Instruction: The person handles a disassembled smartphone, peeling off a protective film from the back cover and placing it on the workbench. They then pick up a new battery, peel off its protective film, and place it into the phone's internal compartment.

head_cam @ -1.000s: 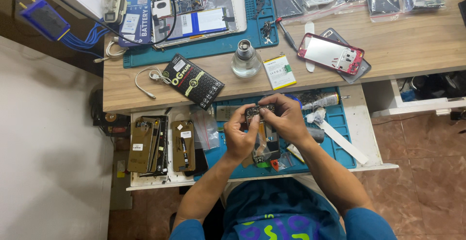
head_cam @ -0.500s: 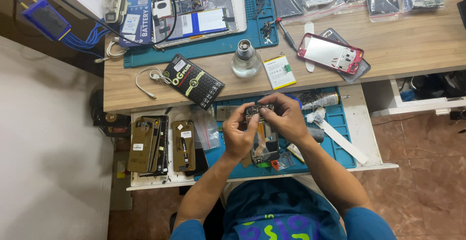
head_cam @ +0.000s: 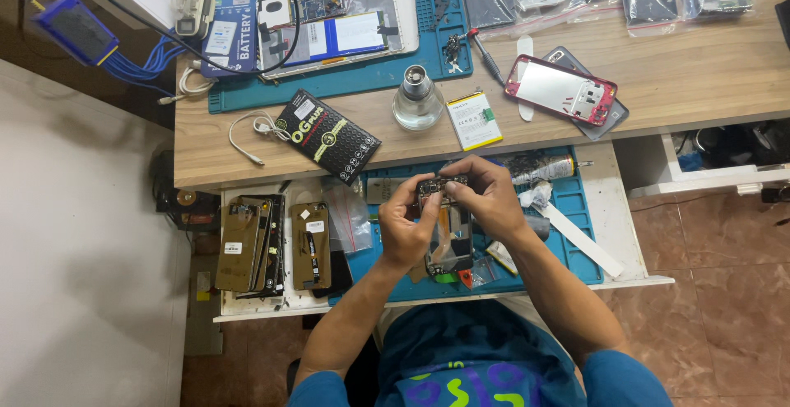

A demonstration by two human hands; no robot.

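Small dark circuit board (head_cam: 442,186) held up between both hands above the blue mat (head_cam: 576,242) on the pull-out surface (head_cam: 613,201), just in front of the main wooden surface (head_cam: 658,86) edge. Left hand (head_cam: 405,227) pinches the board's left end, fingers (head_cam: 428,201) closed narrow on it; right hand (head_cam: 487,197) grips the right end from above, fingers curled tight around it. Directly below the hands an opened phone (head_cam: 448,246) lies on the mat, partly hidden by them. Small loose parts near the phone, too small to tell. White strip (head_cam: 580,238) lies to the right on the mat, dark tube (head_cam: 539,166) just behind the right hand. To the left, a stack of brownish phone backs (head_cam: 251,246) and another one (head_cam: 313,246) beside it. On the wooden surface: black box (head_cam: 327,136), white cable (head_cam: 251,131), glass bottle (head_cam: 418,100), flat battery (head_cam: 475,120), red phone frame (head_cam: 561,90), and an opened tablet (head_cam: 337,16) on a second blue mat (head_cam: 444,12).
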